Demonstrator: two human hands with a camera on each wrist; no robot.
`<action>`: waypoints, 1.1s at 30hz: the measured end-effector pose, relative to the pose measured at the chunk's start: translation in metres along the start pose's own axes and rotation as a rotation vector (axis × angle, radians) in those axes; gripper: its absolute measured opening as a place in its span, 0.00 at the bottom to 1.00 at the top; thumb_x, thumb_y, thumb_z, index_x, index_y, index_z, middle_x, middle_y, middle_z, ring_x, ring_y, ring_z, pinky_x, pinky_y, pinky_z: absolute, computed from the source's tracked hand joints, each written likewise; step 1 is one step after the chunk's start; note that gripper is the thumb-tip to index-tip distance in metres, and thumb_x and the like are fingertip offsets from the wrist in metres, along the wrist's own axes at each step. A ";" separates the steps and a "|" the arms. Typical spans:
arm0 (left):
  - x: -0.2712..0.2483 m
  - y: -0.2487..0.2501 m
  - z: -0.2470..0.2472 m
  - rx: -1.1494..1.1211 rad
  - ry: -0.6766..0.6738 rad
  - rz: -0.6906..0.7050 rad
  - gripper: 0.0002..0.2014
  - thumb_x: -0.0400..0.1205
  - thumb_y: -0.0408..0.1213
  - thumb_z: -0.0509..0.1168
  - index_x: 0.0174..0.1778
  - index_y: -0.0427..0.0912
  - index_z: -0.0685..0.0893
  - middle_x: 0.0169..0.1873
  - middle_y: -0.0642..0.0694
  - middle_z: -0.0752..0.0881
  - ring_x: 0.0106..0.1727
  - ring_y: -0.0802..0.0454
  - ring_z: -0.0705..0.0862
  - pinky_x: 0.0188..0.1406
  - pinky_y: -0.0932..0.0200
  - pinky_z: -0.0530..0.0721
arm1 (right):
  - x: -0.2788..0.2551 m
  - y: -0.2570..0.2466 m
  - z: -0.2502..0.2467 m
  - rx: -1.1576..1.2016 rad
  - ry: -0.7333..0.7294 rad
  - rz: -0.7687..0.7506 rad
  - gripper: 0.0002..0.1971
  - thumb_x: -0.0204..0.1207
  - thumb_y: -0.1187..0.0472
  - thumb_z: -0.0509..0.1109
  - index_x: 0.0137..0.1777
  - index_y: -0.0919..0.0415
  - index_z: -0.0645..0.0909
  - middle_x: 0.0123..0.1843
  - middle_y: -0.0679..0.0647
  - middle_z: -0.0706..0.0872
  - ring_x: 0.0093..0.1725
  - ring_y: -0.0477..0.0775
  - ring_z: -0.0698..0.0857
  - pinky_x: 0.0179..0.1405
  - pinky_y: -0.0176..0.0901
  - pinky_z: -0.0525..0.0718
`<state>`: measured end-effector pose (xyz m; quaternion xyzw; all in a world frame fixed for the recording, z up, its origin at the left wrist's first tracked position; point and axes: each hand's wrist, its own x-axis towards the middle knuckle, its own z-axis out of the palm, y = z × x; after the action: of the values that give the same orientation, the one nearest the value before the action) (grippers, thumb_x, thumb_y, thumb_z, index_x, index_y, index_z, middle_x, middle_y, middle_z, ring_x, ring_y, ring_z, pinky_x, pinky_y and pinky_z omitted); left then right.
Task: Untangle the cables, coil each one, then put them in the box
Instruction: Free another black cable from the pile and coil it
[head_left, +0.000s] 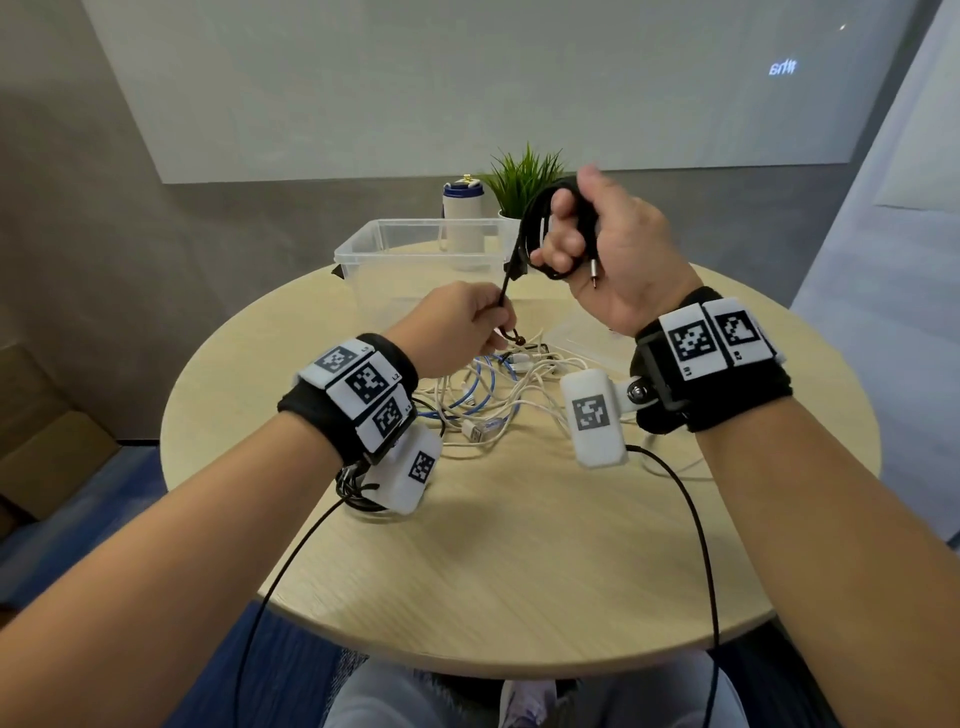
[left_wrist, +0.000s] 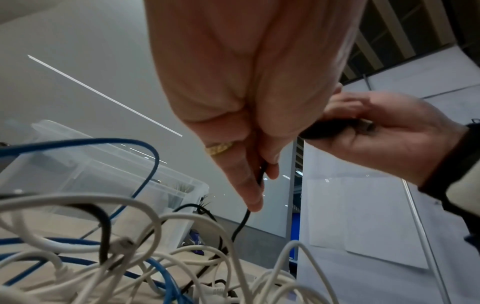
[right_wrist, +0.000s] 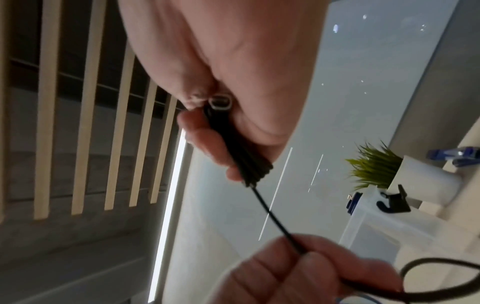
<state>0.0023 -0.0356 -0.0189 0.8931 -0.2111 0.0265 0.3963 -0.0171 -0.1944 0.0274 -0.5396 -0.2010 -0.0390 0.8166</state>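
My right hand (head_left: 582, 234) is raised above the table and grips several loops of a black cable (head_left: 535, 228), its metal plug (head_left: 594, 271) hanging below the palm. A taut strand runs from the coil down to my left hand (head_left: 467, 327), which pinches the black cable (left_wrist: 260, 176) between thumb and fingers just above the pile. In the right wrist view the coil (right_wrist: 244, 156) sits in the curled fingers with a plug end (right_wrist: 221, 103) showing. A tangle of white and blue cables (head_left: 498, 384) lies on the table under the hands. The clear plastic box (head_left: 395, 244) stands behind.
The round wooden table (head_left: 519, 545) has bare surface near me. Behind the box stand a white bottle with a blue cap (head_left: 463, 213) and a small potted plant (head_left: 524, 182). A clear flat lid (head_left: 587, 332) lies right of the pile. Thin black wires trail from the wrist cameras.
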 end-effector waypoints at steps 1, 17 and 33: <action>0.000 0.000 0.001 0.031 -0.032 -0.006 0.12 0.86 0.31 0.54 0.44 0.41 0.82 0.41 0.40 0.89 0.44 0.47 0.89 0.53 0.48 0.87 | 0.001 0.000 0.001 0.064 0.009 -0.010 0.21 0.88 0.53 0.49 0.39 0.62 0.75 0.24 0.53 0.80 0.26 0.53 0.79 0.40 0.45 0.82; -0.007 0.014 -0.005 -0.057 0.075 0.104 0.07 0.85 0.29 0.57 0.44 0.40 0.79 0.37 0.45 0.84 0.36 0.53 0.85 0.41 0.64 0.86 | 0.006 0.021 -0.024 -1.119 0.079 -0.035 0.16 0.84 0.53 0.61 0.34 0.54 0.76 0.30 0.47 0.81 0.25 0.35 0.76 0.28 0.31 0.69; -0.011 0.017 -0.010 -0.210 0.087 0.170 0.14 0.85 0.47 0.57 0.48 0.42 0.82 0.41 0.35 0.82 0.42 0.44 0.80 0.51 0.43 0.82 | 0.000 0.021 -0.007 -0.252 -0.067 0.188 0.13 0.87 0.57 0.56 0.44 0.62 0.74 0.21 0.50 0.69 0.19 0.48 0.67 0.28 0.44 0.79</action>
<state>-0.0131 -0.0350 -0.0022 0.8237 -0.2704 0.0764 0.4925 -0.0096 -0.1926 0.0069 -0.6555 -0.1703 0.0309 0.7351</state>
